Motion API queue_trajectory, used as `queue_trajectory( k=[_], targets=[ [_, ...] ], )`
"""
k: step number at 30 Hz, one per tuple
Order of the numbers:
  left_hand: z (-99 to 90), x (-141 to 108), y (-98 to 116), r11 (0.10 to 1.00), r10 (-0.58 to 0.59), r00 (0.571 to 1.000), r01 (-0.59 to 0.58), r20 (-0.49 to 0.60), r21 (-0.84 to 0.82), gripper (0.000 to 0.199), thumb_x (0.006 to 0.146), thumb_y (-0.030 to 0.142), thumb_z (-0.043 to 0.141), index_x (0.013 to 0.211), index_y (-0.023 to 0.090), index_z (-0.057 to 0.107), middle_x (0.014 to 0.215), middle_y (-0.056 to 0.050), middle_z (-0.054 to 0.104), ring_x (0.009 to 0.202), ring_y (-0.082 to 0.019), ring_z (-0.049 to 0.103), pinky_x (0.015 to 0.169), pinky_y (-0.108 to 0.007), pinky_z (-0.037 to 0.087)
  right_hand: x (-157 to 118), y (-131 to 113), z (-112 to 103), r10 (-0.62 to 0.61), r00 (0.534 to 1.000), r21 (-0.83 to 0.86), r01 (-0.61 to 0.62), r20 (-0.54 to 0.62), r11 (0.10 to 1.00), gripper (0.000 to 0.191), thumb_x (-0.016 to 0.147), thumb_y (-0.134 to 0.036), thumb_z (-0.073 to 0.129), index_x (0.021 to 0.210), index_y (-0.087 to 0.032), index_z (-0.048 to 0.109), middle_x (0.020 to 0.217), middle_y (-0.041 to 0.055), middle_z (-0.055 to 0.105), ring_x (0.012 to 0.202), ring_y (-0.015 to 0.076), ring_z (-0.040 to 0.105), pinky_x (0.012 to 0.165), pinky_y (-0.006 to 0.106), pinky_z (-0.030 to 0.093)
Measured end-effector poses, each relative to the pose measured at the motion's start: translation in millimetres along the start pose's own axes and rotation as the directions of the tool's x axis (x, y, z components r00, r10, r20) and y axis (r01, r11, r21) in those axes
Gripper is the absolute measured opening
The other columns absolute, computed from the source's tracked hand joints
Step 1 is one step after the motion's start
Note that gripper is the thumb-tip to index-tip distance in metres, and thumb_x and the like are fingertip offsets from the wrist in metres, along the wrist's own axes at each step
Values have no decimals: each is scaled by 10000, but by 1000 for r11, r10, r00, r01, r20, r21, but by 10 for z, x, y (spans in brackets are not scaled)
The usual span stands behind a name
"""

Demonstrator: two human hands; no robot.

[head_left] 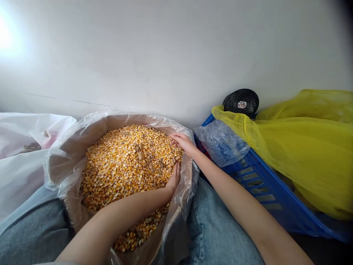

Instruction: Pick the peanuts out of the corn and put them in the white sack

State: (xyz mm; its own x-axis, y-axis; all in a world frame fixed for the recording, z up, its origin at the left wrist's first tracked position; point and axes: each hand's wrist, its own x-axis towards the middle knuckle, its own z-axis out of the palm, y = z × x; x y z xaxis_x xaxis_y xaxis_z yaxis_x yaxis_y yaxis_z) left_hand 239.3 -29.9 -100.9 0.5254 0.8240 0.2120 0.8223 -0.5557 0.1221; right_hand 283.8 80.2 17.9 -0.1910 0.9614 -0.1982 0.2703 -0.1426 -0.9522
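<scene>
Some peanuts point(173, 160) on corn point(116, 165), btwn L hand point(173, 180) & R hand point(184, 143).

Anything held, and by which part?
Can't tell: left hand and right hand are at the corn, peanuts between them; any grip is hidden.

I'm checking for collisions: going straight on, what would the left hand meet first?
The left hand would likely meet the peanuts just ahead, before the right hand; depth is unclear.

No readable text; fan label point(242, 105) too small.
</scene>
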Motion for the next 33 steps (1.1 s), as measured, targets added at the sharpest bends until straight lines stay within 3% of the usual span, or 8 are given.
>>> queue_trajectory(
  k=[5,9,13,18,22,25,29,33],
  targets=[
    [-282,68,-252,980,-112,991,97,75,171,525,684,33,345,1203,58,420,1287,-133,365,1245,-202,167,1035,-382,159,-30,-35,19,51,999,13,-51,4,999,141,723,-242,492,805,-158,569,757,32,575,562,75,544,457,156,412],
    [-661,72,-691,931,-265,960,229,94,285,498,720,18,302,1210,-11,386,1305,-163,318,1252,-206,146,1047,-338,78,-36,-39,29,41,999,-10,-41,-10,999,127,724,-236,489,778,-157,573,735,30,579,563,77,540,453,154,407],
    [-1012,65,-1102,875,-370,925,314,90,368,447,741,28,320,1168,-78,404,1266,-230,346,1224,-290,202,1023,-427,89,-41,-44,18,22,999,6,-22,-26,1000,122,728,-224,482,762,-153,575,735,33,580,565,81,545,444,152,402],
    [-1202,46,-1019,837,-403,911,327,88,439,444,725,61,382,1141,-88,430,1219,-274,384,1181,-371,257,950,-554,155,-66,-85,-8,-2,997,179,15,-71,984,124,748,-206,464,786,-163,574,726,21,576,563,76,548,481,158,430],
    [-894,6,-520,930,-50,994,9,101,367,476,762,138,365,1230,51,379,1301,-145,336,1232,-249,217,1013,-422,175,-72,-95,-13,-7,996,253,29,-89,967,111,748,-188,472,773,-172,579,698,6,580,554,72,547,489,155,435],
    [-434,44,-195,928,111,990,-133,83,349,449,752,159,362,1178,51,452,1270,-135,387,1205,-252,281,1006,-414,222,-79,-102,0,4,996,253,19,-90,967,117,753,-175,467,759,-165,583,681,3,575,531,64,538,476,150,430],
    [80,199,-17,939,39,999,-25,-36,342,448,712,79,330,1122,91,509,1211,-100,467,1180,-198,337,970,-377,308,-95,-121,11,17,997,230,0,-74,973,124,756,-168,464,764,-153,587,683,8,571,526,58,534,473,143,424],
    [252,344,-28,939,-115,987,146,-114,312,457,698,35,319,1113,68,505,1172,-124,501,1143,-197,390,940,-393,337,-106,-125,-8,36,997,235,-20,-63,972,122,754,-164,464,773,-150,583,680,11,576,536,60,542,481,143,422]
  ],
)
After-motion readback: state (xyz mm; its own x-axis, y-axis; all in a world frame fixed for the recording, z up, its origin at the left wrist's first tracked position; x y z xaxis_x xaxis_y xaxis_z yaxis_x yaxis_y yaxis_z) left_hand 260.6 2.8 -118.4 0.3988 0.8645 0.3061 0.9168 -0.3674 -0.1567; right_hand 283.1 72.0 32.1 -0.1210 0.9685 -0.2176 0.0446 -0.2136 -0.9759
